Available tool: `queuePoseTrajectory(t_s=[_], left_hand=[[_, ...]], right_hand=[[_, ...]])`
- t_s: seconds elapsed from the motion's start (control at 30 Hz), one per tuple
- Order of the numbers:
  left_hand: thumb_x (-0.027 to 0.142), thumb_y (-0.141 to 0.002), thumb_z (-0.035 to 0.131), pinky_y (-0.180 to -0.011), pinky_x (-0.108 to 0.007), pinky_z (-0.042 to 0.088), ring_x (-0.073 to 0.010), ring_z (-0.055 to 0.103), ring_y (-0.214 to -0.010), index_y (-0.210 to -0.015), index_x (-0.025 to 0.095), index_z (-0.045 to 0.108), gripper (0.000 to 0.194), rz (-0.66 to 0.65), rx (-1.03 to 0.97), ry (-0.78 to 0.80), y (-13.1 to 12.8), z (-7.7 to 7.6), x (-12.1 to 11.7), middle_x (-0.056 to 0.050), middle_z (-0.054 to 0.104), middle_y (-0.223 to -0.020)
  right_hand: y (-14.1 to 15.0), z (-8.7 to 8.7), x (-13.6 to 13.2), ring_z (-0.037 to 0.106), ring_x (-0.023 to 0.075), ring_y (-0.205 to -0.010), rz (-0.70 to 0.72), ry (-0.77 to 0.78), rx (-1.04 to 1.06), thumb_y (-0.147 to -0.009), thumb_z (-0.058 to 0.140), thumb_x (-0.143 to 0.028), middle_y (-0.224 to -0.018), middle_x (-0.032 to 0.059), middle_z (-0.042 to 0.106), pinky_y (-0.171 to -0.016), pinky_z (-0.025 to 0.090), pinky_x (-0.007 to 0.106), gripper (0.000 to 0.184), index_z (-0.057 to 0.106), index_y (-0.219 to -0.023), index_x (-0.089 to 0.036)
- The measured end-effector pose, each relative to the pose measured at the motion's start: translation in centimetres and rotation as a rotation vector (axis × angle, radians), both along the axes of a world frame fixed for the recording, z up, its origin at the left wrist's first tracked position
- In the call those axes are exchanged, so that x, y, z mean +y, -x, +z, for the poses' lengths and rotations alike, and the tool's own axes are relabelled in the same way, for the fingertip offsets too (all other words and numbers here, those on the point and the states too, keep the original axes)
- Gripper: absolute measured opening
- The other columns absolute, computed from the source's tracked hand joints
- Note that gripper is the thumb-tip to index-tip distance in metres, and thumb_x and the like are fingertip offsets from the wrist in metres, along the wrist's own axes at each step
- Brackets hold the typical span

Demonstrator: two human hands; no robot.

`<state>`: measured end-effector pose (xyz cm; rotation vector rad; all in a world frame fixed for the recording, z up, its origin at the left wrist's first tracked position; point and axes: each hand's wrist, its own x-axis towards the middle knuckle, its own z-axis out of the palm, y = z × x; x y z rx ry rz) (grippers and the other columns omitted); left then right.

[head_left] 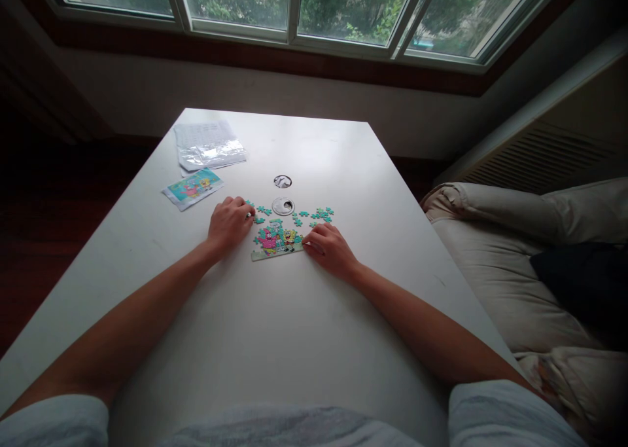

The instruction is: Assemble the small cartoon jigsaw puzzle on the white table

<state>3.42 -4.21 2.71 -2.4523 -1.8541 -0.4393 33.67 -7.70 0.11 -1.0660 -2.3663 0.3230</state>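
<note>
A partly assembled jigsaw puzzle [279,239] with cartoon figures lies flat on the white table [275,329]. My right hand [331,249] is at its right edge, fingers curled and the tips pressed on the border there. To the upper left of the puzzle, my left hand [230,224] has its fingers bent together at a small green puzzle piece, partly hidden by the fingertips. Loose green puzzle pieces [322,214] are scattered beyond the puzzle, mostly on the right. A few more pieces [263,210] lie close to my left fingertips.
Left of the puzzle lies a reference picture card [193,188], with a clear plastic bag [210,146] behind it. Two round inserts, the nearer a ringed hole [283,206], sit in the tabletop. A beige sofa [471,264] stands at the right; windows [294,15] are ahead.
</note>
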Motion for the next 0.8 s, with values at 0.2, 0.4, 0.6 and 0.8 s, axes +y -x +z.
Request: queuePoseTrajectory(t_s=[0.2,0.4,0.6,0.8], left_hand=[[0.025,-0.089,0.055,-0.085,-0.041,0.044,-0.0286,0.057,-0.101,-0.097,0.021,0.070,0.018,-0.040,0.053,0.077,0.1,0.2,0.3,-0.011,0.064,-0.105],[0.030,-0.090,0.056,-0.084,-0.041,0.044,-0.0284,0.058,-0.100,-0.098,0.022,0.069,0.018,-0.068,0.029,0.090,0.3,0.5,0.2,-0.010,0.065,-0.104],[0.031,-0.093,0.056,-0.083,-0.040,0.042,-0.0283,0.058,-0.100,-0.099,0.024,0.073,0.019,-0.099,0.041,0.102,0.6,1.2,0.0,-0.009,0.068,-0.105],[0.028,-0.094,0.056,-0.085,-0.043,0.039,-0.0300,0.057,-0.102,-0.097,0.022,0.073,0.018,-0.101,0.103,0.042,0.1,1.5,-0.5,-0.011,0.068,-0.106]], right_hand=[[0.0,0.1,-0.1,0.053,0.0229,-0.094,-0.004,0.007,0.000,-0.095,0.062,-0.020,-0.095,0.0055,0.065,-0.088,0.042,0.038,0.009,0.069,-0.095,-0.025],[0.0,0.2,-0.2,0.053,0.0235,-0.094,-0.001,0.015,0.006,-0.095,0.061,-0.020,-0.095,0.0059,0.065,-0.088,0.043,0.039,0.010,0.069,-0.096,-0.025],[0.0,0.2,-0.1,0.053,0.0238,-0.095,0.004,0.019,0.009,-0.095,0.061,-0.021,-0.095,0.0062,0.065,-0.088,0.042,0.039,0.010,0.069,-0.097,-0.025],[0.0,0.2,-0.1,0.053,0.0235,-0.096,0.005,0.018,0.010,-0.096,0.061,-0.021,-0.096,0.0058,0.065,-0.089,0.042,0.039,0.009,0.069,-0.097,-0.025]])
